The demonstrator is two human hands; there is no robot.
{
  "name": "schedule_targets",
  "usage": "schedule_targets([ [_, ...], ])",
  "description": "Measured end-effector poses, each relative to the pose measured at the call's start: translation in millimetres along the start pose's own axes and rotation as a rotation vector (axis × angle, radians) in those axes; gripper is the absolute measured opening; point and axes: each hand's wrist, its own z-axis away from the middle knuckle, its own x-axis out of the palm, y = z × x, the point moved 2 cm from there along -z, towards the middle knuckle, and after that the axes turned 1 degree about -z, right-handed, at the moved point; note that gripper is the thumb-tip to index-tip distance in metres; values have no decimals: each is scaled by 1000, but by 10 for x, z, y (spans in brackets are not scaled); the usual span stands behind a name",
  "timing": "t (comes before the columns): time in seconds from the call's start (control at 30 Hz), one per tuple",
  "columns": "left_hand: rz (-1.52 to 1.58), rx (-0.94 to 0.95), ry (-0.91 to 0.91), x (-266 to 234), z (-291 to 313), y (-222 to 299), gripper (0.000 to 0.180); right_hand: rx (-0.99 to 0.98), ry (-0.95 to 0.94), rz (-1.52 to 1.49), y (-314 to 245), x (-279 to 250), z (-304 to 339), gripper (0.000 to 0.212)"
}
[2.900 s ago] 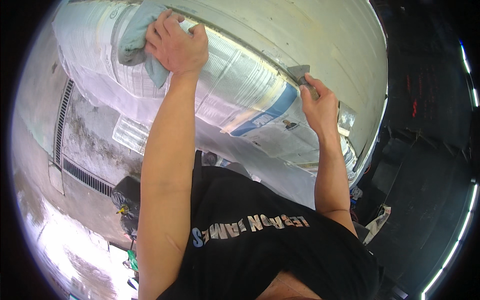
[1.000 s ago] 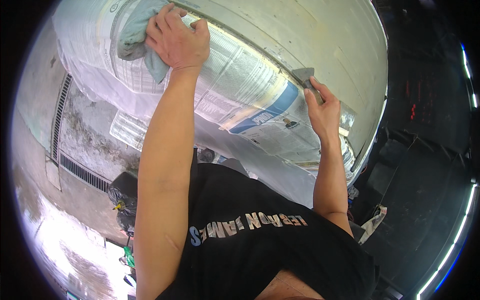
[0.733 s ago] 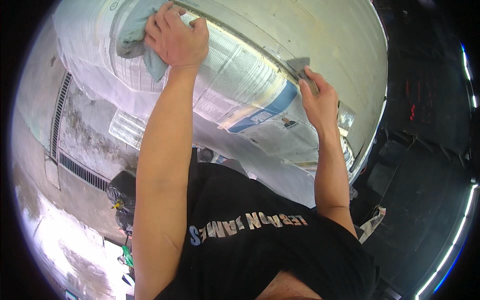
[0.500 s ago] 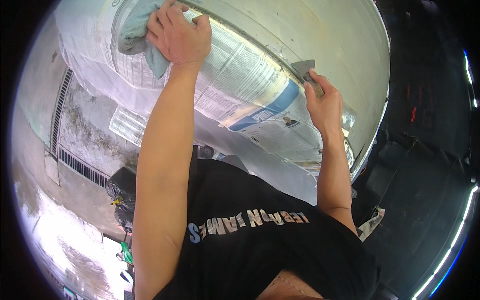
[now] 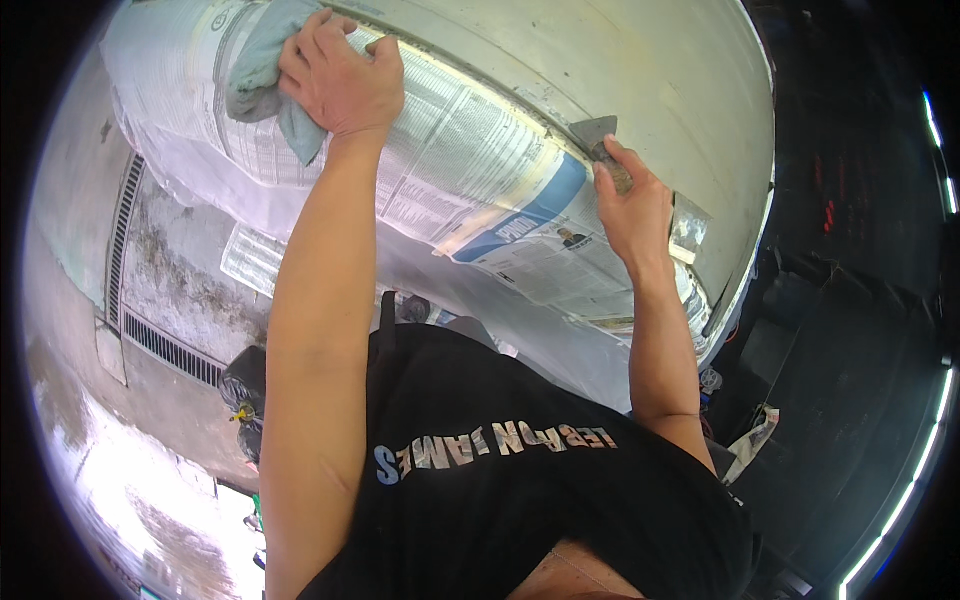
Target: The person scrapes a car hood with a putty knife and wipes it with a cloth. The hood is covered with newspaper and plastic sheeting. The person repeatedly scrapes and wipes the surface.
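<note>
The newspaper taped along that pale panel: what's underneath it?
The newspaper hides whatever it covers. Above its edge the off-white panel is bare. The left hand presses a grey-blue rag on the paper; the right hand holds a scraper at its edge.

Two hands are up: the left hand (image 5: pixel 340 78) and the right hand (image 5: pixel 632 205). One cloth (image 5: pixel 262 75), pale blue-green, sits under the left. One scraper (image 5: pixel 600 140) is in the right. One pale panel (image 5: pixel 620 60) runs along the top edge. Newspaper sheets (image 5: pixel 470 170) cover it below the seam; their count cannot be told. One drain grate (image 5: pixel 165 345) lies at the floor's left edge.
</note>
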Motion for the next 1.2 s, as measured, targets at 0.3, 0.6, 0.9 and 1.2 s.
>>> schedule_targets([
  [0.3,-2,-14,-29,0,60,19,32,3,22,-17,81,69,17,37],
  [0.6,33,-7,-42,-17,41,59,34,14,-8,-34,28,39,-48,38],
  [0.9,31,8,20,49,-4,18,32,22,-38,-83,-66,64,-81,39],
  [1.2,15,-26,-17,-22,24,3,33,-26,-41,-34,-46,61,-102,38],
])
